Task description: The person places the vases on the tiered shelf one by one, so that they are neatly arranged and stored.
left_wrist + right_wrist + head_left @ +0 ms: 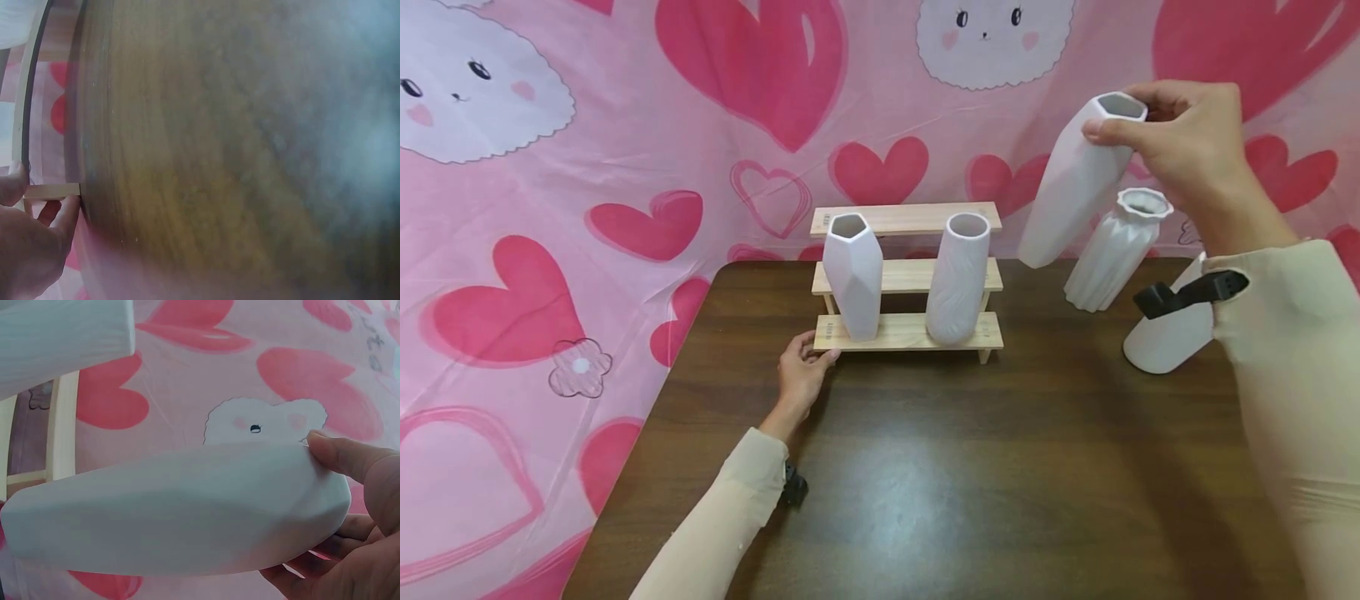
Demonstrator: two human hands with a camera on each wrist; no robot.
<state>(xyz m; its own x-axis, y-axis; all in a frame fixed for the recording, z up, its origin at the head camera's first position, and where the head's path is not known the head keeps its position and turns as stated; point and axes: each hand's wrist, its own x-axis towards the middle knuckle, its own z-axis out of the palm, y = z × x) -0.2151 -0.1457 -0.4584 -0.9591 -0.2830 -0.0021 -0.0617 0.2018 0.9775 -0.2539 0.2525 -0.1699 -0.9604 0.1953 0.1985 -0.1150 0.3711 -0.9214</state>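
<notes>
My right hand [1198, 142] pinches the rim of a white faceted vase [1067, 187], thumb outside. The vase hangs tilted above the table's back right, its mouth higher than its base. In the right wrist view the faceted vase [181, 512] lies across the picture. My left hand [800, 379] grips the front left corner of a three-step wooden rack [902, 332]; the left wrist view has the fingers by a short wooden leg [53, 191]. On the lowest step stand another faceted vase [853, 279] at left and a round textured vase [958, 283] at right.
Behind and below the raised vase is a white fluted vase [1112, 254]. A further white vase [1168, 337] stands under my right forearm, partly hidden by the wrist strap. The brown table [1000, 467] meets a pink heart-patterned cloth [700, 108] at its back.
</notes>
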